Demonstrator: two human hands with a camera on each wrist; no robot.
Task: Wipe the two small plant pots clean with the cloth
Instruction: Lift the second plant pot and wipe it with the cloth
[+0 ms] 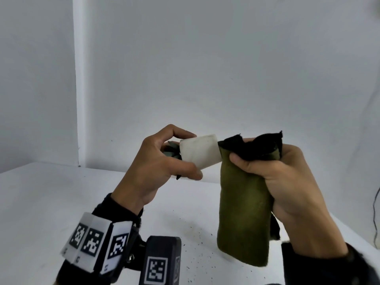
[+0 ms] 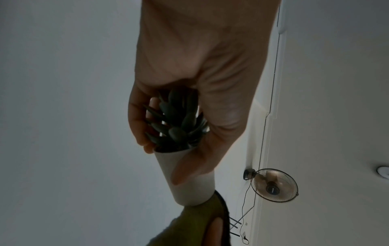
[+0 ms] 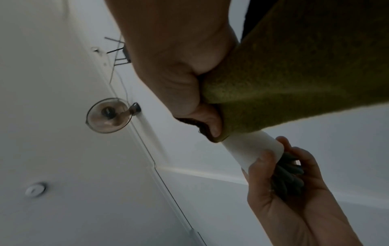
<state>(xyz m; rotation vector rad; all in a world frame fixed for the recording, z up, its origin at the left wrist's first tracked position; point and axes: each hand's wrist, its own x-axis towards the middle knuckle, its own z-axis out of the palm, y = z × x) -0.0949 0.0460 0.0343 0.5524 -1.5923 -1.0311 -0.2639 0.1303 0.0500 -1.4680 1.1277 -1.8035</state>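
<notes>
Left hand (image 1: 162, 161) is curled around the small white tapered pot (image 1: 200, 152), tipped sideways so its base meets the olive-green felt cloth (image 1: 244, 212) bunched in the right hand (image 1: 287, 182).

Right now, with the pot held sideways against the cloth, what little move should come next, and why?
Probably turn the pot a little with the left hand, rubbing the cloth along its side. The right hand bunches the cloth only against the pot's base end, so most of the white wall looks bare and not yet covered. Specks lie on the table.
</notes>
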